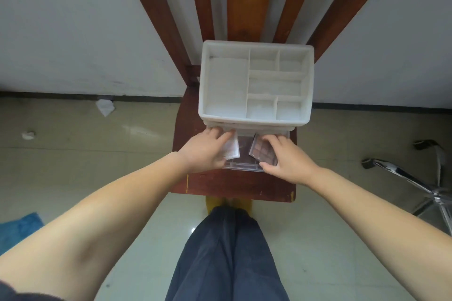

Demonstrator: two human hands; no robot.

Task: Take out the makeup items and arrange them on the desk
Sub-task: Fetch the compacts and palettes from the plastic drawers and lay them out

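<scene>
Two palettes [263, 150] (hand-held) in clear drawer [241, 166]

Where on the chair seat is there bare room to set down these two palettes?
One bare patch: the strip of chair seat between the clear drawer and the seat's near edge. Everything behind is crowded: the white organizer fills the seat's back, the drawer sticks out in front, with the left hand and right hand each gripping a palette there.

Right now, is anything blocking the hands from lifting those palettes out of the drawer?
Nothing visible does. The clear drawer is pulled open, and each hand already grips a palette: left hand the pale one, right hand the eyeshadow palette. The white organizer sits behind.
</scene>
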